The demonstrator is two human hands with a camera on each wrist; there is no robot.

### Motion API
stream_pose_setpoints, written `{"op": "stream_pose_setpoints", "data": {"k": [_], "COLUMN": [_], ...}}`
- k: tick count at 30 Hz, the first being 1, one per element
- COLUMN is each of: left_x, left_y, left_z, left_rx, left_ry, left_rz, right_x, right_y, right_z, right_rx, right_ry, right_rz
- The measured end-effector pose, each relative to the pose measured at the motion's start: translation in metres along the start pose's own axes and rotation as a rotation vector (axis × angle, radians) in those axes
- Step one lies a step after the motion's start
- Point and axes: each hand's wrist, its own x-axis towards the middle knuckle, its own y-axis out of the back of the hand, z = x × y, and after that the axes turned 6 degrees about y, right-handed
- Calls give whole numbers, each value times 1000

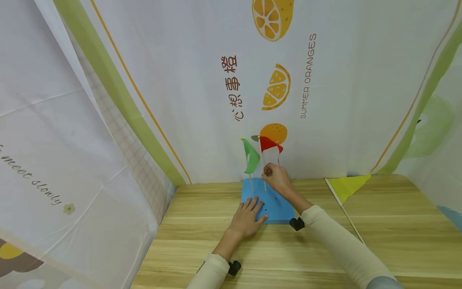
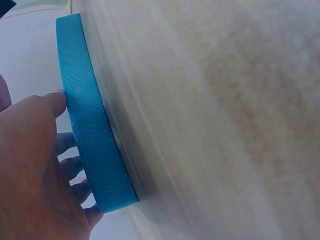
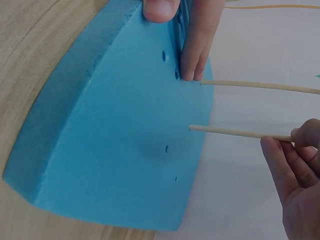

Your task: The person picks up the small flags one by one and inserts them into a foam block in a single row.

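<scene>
A blue foam block (image 1: 278,210) with several small holes lies flat on the table. My left hand (image 1: 247,218) rests on its left part, fingers straight and spread; the left wrist view shows the thumb and fingers against the top of the foam block (image 2: 92,115). With thumb and fingertips, my right hand (image 1: 277,178) pinches the stick of a red flag (image 1: 268,143). In the right wrist view, the lower end of this stick (image 3: 225,132) meets a hole in the foam. Beside it a green flag (image 1: 251,156) stands upright, its stick in the block.
A yellow flag (image 1: 348,186) on a stick lies on the wooden table (image 1: 202,204), right of the block. Behind the block hangs a white cloth (image 1: 195,100) with printed oranges and lettering. Another cloth (image 1: 72,132) hangs at the left side.
</scene>
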Motion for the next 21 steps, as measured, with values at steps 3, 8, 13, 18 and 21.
{"op": "stream_pose_setpoints", "data": {"k": [3,8,13,18,21], "left_x": [0,-1,-1,-2,-2], "left_y": [1,0,0,2,2], "left_z": [1,1,1,2,2], "left_rx": [4,4,4,-4,-7], "left_ry": [2,4,5,-1,1], "left_rz": [-9,-15,-9,0,-3], "right_x": [-1,-2,-3,-6,-8], "right_y": [0,1,2,7,11], "right_z": [1,1,2,2,2], "right_rx": [2,3,4,4,5], "right_ry": [4,-2,-13,-26,-29], "right_rz": [1,2,-9,-11,-17]}}
